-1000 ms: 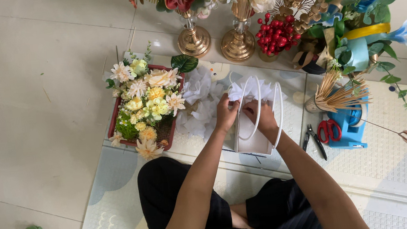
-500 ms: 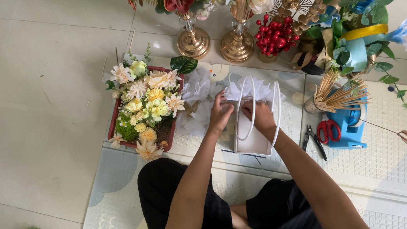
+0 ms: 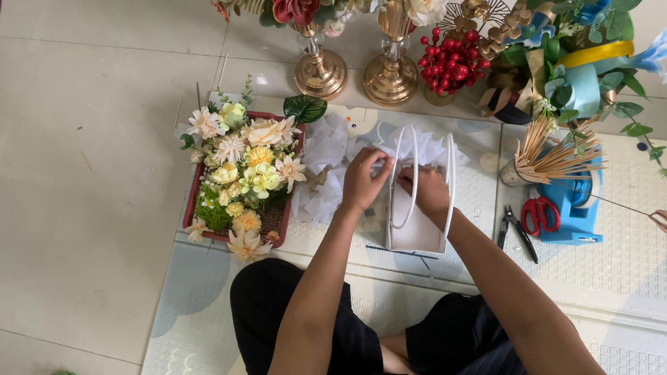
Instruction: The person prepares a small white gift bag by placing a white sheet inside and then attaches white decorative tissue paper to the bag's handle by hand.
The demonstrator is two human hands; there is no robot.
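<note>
left hand (image 3: 363,180) fingers curled on white gift bag (image 3: 417,224) rim | right hand (image 3: 430,190) pinching white tissue (image 3: 427,147) at its mouth | bag upright mid-mat (image 3: 650,263), near front edge | tissue partly in; tray flowers (image 3: 244,176) left of bag, none inside

Landmark: gift bag (image 3: 415,204), on the mat (image 3: 642,264) before the seated person.
Left of bag: tray of flowers (image 3: 241,180).
Behind bag: two vases (image 3: 355,71) (side by side on the floor).
Right of bag: pliers (image 3: 515,231), then scissors (image 3: 541,213).
On bag: both hands (image 3: 365,178).
</note>
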